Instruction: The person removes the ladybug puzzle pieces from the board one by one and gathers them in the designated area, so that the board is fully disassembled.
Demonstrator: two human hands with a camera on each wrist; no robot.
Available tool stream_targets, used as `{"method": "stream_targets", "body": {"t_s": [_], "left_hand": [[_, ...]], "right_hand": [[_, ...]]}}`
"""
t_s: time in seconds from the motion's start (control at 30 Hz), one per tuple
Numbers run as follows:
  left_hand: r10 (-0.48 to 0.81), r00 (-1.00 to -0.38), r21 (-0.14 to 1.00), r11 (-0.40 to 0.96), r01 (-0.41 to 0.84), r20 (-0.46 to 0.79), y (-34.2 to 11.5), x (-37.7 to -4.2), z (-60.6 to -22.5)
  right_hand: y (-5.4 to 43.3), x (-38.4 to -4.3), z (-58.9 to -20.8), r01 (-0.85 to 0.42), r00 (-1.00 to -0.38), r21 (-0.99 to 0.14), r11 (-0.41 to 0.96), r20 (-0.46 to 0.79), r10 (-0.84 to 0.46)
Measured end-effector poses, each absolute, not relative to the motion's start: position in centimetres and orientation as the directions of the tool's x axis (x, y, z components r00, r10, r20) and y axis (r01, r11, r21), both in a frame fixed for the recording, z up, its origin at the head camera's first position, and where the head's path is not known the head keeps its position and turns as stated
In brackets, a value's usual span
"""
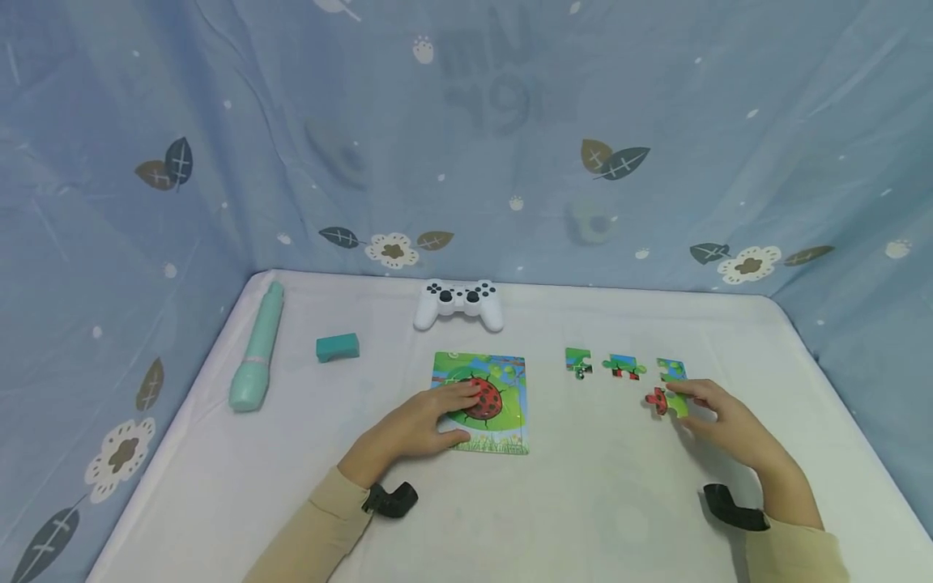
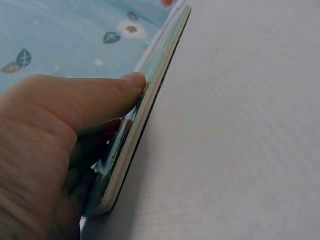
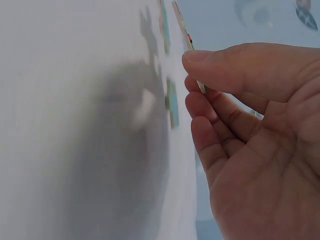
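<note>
A square ladybug puzzle board point(image 1: 510, 421) lies flat on the white table. My left hand point(image 1: 411, 425) rests on its left side, fingers across the printed ladybug. In the left wrist view the thumb point(image 2: 107, 97) touches the board near its edge point(image 2: 131, 145). My right hand point(image 1: 739, 425) pinches a red and green puzzle piece point(image 1: 676, 404) between thumb and fingers. The right wrist view has this piece point(image 3: 182, 22) raised off the cloth. Beyond it lie three loose pieces: a corner piece point(image 1: 578, 359), a middle piece point(image 1: 624, 366) and a right piece point(image 1: 671, 369).
A white game controller point(image 1: 459, 301) lies behind the board. To the left are a teal block point(image 1: 338, 347) and a mint-green wand-shaped object point(image 1: 258, 352). Blue patterned cloth point(image 1: 481, 162) walls the back and sides of the table.
</note>
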State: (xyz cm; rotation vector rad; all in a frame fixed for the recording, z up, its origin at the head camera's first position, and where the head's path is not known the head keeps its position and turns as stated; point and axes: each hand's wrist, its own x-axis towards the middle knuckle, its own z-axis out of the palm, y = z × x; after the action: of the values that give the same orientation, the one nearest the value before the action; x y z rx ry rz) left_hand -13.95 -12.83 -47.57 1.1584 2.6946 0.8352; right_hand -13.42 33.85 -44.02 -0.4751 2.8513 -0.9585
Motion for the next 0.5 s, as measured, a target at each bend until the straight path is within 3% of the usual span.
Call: {"method": "stream_targets", "body": {"t_s": [0.2,0.5], "left_hand": [[0.695,-0.708,0.524,0.561,0.641,0.122,-12.8,-14.0,-47.6],[0.695,-0.707,0.52,0.558,0.646,0.132,-12.9,-14.1,-47.7]], "right_hand": [[35.5,-13.1,-44.9,-0.183,-0.965,-0.62,0.763,-0.034,-0.26],[36.1,-12.7,-45.7,-0.181,-0.968,-0.642,0.745,-0.016,-0.25]]}}
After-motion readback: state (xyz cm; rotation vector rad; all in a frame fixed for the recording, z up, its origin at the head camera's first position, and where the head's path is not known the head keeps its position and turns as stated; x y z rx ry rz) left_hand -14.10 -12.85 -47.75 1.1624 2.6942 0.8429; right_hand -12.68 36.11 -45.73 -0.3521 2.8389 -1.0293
